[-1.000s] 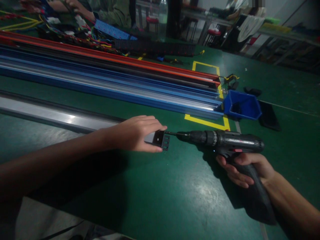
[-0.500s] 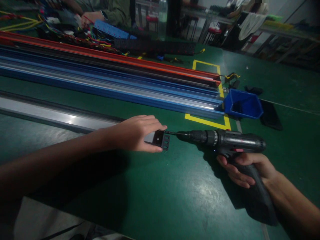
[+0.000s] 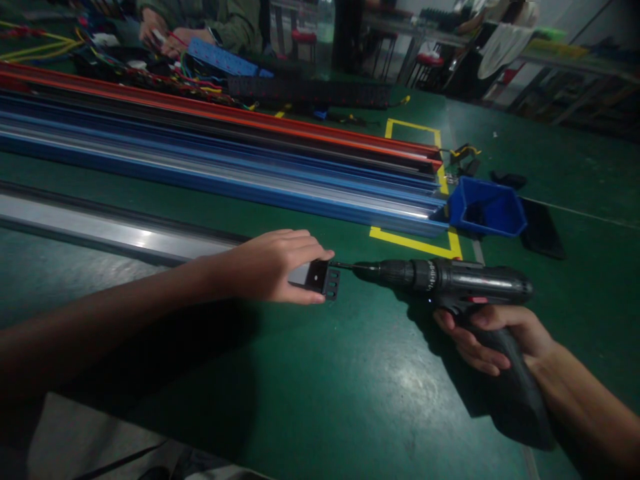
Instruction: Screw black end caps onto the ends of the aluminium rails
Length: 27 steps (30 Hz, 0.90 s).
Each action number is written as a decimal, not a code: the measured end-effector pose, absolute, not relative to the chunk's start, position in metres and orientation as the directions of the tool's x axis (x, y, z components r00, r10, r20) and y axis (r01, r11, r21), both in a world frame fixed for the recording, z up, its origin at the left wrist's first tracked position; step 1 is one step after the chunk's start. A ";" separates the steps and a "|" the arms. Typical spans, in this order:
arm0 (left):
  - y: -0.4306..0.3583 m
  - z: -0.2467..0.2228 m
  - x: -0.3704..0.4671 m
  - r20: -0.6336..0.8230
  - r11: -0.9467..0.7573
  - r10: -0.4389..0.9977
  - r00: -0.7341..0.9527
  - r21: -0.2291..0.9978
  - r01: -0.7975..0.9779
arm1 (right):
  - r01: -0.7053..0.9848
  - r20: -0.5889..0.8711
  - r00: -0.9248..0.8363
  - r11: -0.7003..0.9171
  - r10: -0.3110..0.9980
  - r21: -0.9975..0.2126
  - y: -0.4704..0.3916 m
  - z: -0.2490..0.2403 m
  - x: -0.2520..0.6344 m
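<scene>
My left hand (image 3: pixel 280 267) is closed around the right end of a long silver metal profile (image 3: pixel 145 235) lying on the green table. A black end cap (image 3: pixel 332 284) with small openings sits at that end, just past my fingertips. My right hand (image 3: pixel 490 337) grips the handle of a black cordless drill (image 3: pixel 450 279), one finger near its trigger. The drill lies level and points left. Its long thin bit (image 3: pixel 343 266) reaches the upper part of the end cap; whether a screw is at its tip is hidden.
Blue profiles (image 3: pixel 300 193) and orange profiles (image 3: pixel 250 115) lie in a row beyond my hands. A blue bin (image 3: pixel 487 208) stands by their right ends, next to a dark flat object (image 3: pixel 543 230). Across the table, a co-worker's hands (image 3: pixel 173 41) are among colourful wires and a blue strip (image 3: pixel 223 61).
My hands, the drill and the silver profile stay in place. Across the table, the co-worker's hands have shifted, and both now show together holding a small pale piece.
</scene>
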<state>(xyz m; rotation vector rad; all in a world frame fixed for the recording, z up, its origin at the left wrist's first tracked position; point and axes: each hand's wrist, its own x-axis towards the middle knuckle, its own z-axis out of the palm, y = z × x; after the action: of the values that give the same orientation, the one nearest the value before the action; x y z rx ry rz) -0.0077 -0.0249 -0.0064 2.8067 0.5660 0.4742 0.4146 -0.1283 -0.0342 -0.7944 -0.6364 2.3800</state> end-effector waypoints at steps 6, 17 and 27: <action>-0.025 -0.007 -0.008 0.277 -0.902 0.400 0.874 0.287 0.322 | -0.356 -0.382 -0.685 -0.742 0.621 -0.568 -0.128 -0.034 0.414; -0.026 -0.006 -0.007 0.272 -0.899 0.410 0.871 0.281 0.336 | -0.358 -0.346 -0.712 -0.740 0.611 -0.570 -0.126 -0.035 0.414; -0.026 -0.007 -0.008 0.269 -0.883 0.440 0.857 0.303 0.358 | -0.344 -0.333 -0.715 -0.724 0.615 -0.598 -0.126 -0.037 0.416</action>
<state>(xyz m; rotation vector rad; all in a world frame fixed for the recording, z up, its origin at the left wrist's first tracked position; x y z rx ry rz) -0.0081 -0.0262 -0.0075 2.7899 0.6096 0.4887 0.4159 -0.1258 -0.0371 -0.7139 -0.6902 2.3986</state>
